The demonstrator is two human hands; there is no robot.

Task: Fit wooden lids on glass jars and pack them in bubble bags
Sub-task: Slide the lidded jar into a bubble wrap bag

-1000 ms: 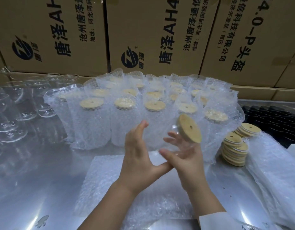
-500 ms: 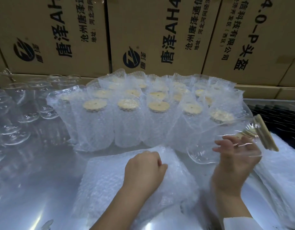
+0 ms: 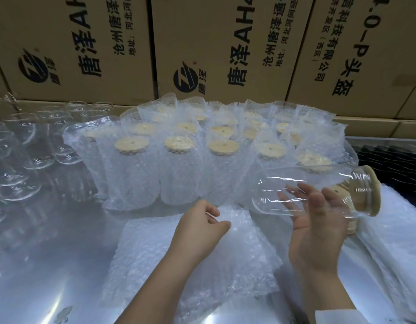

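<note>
Glass jar (image 3: pixel 293 185) lies on its side in the air over the right part of the shiny metal table (image 3: pixel 50 253), its rounded base toward the middle and its mouth toward the right, where a wooden lid (image 3: pixel 375 190) sits fitted on it, seen nearly edge-on. The right hand (image 3: pixel 319 228) grips this jar from below and behind, palm up, with the fingers curled round the far side and showing through the clear wall. The left hand (image 3: pixel 202 228) is low over a flat pile of bubble bags (image 3: pixel 190 265) lying in front of the person; its fingers are curled, and thumb and forefinger pinch the far edge of the topmost bag. Beyond both hands stand rows of packed jars (image 3: pixel 174 169), each upright in its own bubble bag with a pale wooden lid showing at the top. Bare lidless glass jars (image 3: pixel 27 160) crowd the left side of the table. Just behind the right wrist a short stack of loose lids (image 3: pixel 352 226) peeks out, mostly hidden by the hand and jar. More bubble wrap (image 3: pixel 394 249) is heaped along the right edge, with a dark tray (image 3: pixel 389 164) behind it. Printed cardboard boxes (image 3: pixel 225 43) form a wall at the back. A white sleeve (image 3: pixel 335 318) covers the right forearm at the lower border.
</note>
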